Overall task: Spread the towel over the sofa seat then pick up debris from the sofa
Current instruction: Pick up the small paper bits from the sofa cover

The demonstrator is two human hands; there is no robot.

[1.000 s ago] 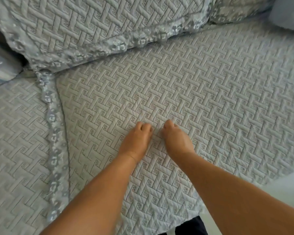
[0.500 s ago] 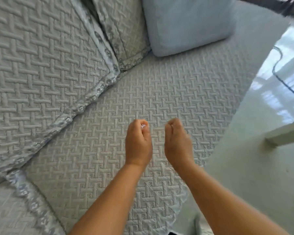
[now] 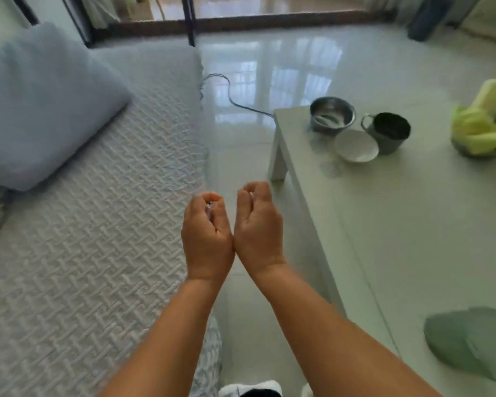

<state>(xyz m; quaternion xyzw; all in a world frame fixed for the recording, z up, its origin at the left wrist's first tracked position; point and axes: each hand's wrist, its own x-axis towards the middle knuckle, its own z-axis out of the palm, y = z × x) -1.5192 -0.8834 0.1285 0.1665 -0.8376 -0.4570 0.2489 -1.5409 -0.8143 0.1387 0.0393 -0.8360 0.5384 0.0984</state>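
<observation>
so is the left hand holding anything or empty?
Holding something, it seems: left hand has fingers curled to the thumb, pinching a small pale bit. What the bit is, cannot tell.

quilted cloth towel [image 3: 83, 253], glossy floor [image 3: 269, 67], metal bowl [image 3: 332, 116], matt table [image 3: 413, 224]

A home living room.
A quilt-covered sofa [image 3: 98, 224] with a cushion [image 3: 40, 110], a glossy tiled floor [image 3: 269, 67] and a low white worktop [image 3: 398, 210] holding bowls.
</observation>
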